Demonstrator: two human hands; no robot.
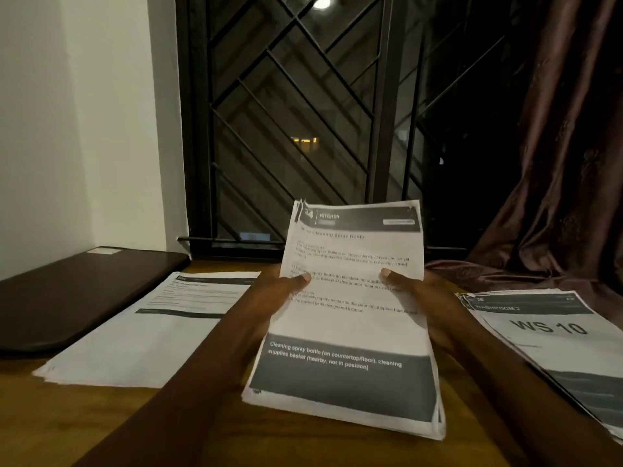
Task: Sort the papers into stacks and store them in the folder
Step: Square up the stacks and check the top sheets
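- i hold a thick stack of papers [350, 318] in both hands, lifted off the table [27, 416] and tilted, its far edge higher than its near edge.
- my left hand [266, 305] grips the stack's left edge, thumb pressed on the front of the top sheet; the fingers are hidden behind the paper.
- my right hand [435, 305] grips the right edge the same way, thumb lying on the printed text about halfway up the page.
- the top sheet has a dark header that reads "kitchen", and a dark band near the bottom with white text about a cleaning spray bottle.
- to the left, a second pile [151, 332] lies flat on the table, angled, its near half mostly blank white.
- further left, the dark folder [77, 298] lies closed and flat, its right edge just beside that pile; i cannot tell whether they touch.
- to the right, a third pile [556, 338] lies on the table, slightly fanned, the top page marked "ws 10" under a "washroom 2" header.
- beyond the table's far edge is a window with a black diagonal grille [296, 112], dark outside.
- a dark brown curtain [566, 146] hangs at the right, its lower folds resting on the table's far right corner.
- a pale wall [67, 129] fills the left.
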